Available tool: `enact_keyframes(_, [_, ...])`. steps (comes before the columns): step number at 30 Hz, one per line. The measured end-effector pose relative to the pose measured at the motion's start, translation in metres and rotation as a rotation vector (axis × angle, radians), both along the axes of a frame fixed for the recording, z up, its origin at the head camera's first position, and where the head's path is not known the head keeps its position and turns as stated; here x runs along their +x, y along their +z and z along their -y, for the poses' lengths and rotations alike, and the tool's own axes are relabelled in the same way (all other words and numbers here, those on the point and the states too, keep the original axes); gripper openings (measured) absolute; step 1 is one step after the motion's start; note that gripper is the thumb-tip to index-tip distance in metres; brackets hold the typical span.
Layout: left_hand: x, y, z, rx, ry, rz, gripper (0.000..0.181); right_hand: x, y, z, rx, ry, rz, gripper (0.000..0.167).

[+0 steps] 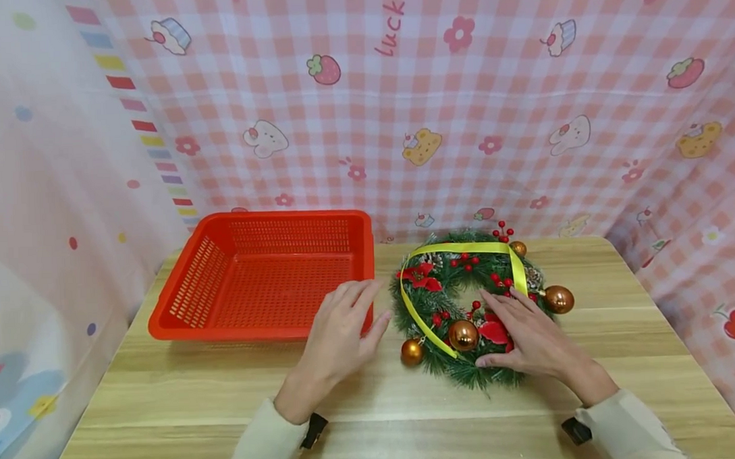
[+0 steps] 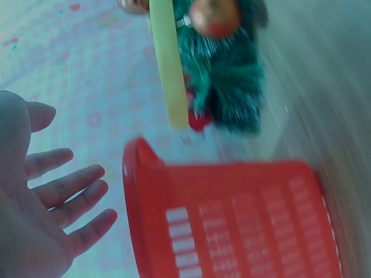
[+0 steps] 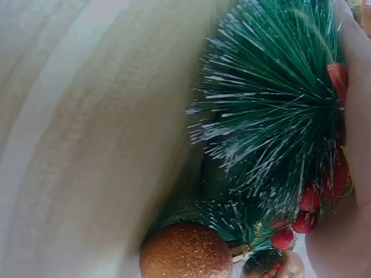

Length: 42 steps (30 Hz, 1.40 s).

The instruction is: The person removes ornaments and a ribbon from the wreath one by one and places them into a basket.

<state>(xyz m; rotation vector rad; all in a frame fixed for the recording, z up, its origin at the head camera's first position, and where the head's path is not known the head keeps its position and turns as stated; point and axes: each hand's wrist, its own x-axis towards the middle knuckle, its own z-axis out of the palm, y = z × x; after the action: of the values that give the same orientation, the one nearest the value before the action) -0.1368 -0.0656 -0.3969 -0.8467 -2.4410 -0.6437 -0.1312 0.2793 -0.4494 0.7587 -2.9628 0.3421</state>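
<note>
A green wreath point(image 1: 434, 308) with red berries, red flowers and copper baubles lies flat on the wooden table, a yellow ribbon point(image 1: 415, 309) looped over it. My right hand point(image 1: 532, 338) rests on the wreath's right front part, fingers extended over a red flower point(image 1: 494, 330). In the right wrist view, green needles point(image 3: 272, 104) and a glittery bauble point(image 3: 185, 255) are close beside the hand. My left hand point(image 1: 343, 331) hovers with spread fingers by the red basket's front right corner, holding nothing; the left wrist view shows the hand point(image 2: 52, 197) apart from the basket point(image 2: 232, 220).
The empty red basket point(image 1: 258, 331) stands on the left of the table point(image 1: 411, 430). A pink checked cloth point(image 1: 363, 108) hangs behind the table, and more patterned cloth hangs at both sides.
</note>
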Motion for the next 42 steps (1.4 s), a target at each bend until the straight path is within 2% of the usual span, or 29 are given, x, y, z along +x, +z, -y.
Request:
enact_keyframes(4, [0.002,-0.001,-0.017,0.031,-0.087,0.017,0.047,0.0,-0.001,-0.001,0.007,-0.004,-0.01,0.114])
enact_keyframes(8, [0.005,-0.005,-0.036,0.06,-0.151,0.08,0.045,0.0,-0.003,-0.002,0.005,-0.01,-0.006,0.113])
enact_keyframes(11, [0.006,-0.009,-0.05,0.087,-0.17,0.175,0.044,0.0,-0.004,-0.001,-0.002,-0.015,-0.003,0.112])
enact_keyframes(16, [0.007,-0.017,-0.073,0.135,-0.169,0.348,0.041,-0.001,-0.006,0.0,-0.012,-0.017,-0.004,0.11])
enact_keyframes(22, [0.009,-0.027,-0.093,0.137,-0.181,0.455,0.045,-0.001,-0.009,-0.001,-0.025,-0.016,-0.014,0.108])
enact_keyframes(26, [0.009,-0.032,-0.099,0.131,-0.194,0.481,0.05,-0.001,-0.01,-0.002,-0.031,-0.02,-0.013,0.107])
enact_keyframes(34, [0.009,-0.038,-0.106,0.095,-0.179,0.444,0.058,-0.001,-0.009,-0.003,-0.036,-0.022,-0.013,0.107])
enact_keyframes(42, [0.003,-0.037,-0.107,0.195,-0.204,0.471,0.052,-0.001,-0.01,-0.004,-0.039,-0.021,0.0,0.109])
